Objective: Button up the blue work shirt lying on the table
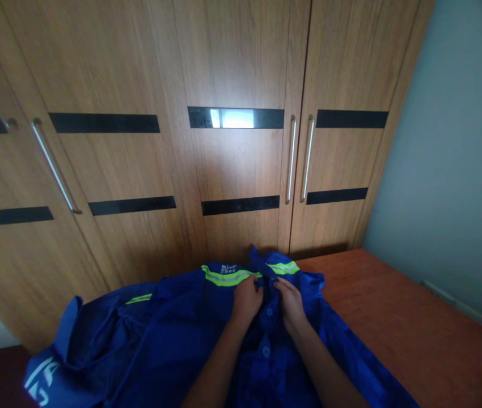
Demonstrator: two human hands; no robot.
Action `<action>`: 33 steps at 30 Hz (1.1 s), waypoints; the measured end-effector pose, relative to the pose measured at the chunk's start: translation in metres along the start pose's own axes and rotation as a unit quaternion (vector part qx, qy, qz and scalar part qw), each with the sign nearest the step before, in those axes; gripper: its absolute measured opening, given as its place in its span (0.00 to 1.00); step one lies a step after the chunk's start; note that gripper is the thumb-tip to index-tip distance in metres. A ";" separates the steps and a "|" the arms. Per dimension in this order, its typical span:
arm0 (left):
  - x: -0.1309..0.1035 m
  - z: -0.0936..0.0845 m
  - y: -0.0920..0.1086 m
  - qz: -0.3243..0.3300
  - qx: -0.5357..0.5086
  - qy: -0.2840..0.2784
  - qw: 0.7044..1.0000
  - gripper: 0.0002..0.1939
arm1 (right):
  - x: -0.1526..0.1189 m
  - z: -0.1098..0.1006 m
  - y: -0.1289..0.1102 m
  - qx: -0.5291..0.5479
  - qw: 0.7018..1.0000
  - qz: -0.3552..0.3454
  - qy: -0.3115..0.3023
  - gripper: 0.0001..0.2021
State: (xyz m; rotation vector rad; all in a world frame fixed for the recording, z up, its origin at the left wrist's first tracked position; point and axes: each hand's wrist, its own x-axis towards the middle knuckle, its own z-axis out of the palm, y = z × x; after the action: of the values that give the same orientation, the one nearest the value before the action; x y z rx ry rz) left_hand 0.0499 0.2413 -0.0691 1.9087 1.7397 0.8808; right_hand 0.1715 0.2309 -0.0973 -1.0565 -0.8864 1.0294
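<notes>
the blue work jacket lies spread on the reddish-brown desk, its buttoned front facing up; the left hand pinches the placket fabric near the collar, grip clenched on the cloth; the right hand grasps the opposite edge just beside it, fingers curled on the jacket; just beyond both grips runs a yellow reflective stripe; a blue button sits between the wrists; farther beyond stands a wooden wardrobe with metal handles.

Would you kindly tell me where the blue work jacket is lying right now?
In the head view the blue work jacket lies spread low and centre on the reddish-brown table, before the wooden wardrobe doors, with the left hand and right hand at its buttoned front.
</notes>
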 end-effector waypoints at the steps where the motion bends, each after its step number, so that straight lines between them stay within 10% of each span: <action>1: 0.005 0.001 0.003 0.001 0.021 -0.005 1.000 0.09 | 0.000 -0.001 -0.001 0.010 1.000 0.000 0.001 0.18; 14: 0.015 0.007 -0.011 -0.002 -0.045 0.044 0.998 0.06 | -0.003 0.016 0.004 -0.092 0.990 -0.110 -0.002 0.09; 33: -0.037 -0.010 -0.029 0.037 -0.235 0.116 0.964 0.06 | -0.015 0.019 0.004 -0.131 0.982 -0.106 -0.088 0.09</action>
State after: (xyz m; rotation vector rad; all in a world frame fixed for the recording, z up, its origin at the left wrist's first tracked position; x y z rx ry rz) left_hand 0.0210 0.2081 -0.0880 1.6098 1.4135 1.4470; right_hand 0.1490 0.2221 -0.0973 -1.0713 -1.2769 0.8506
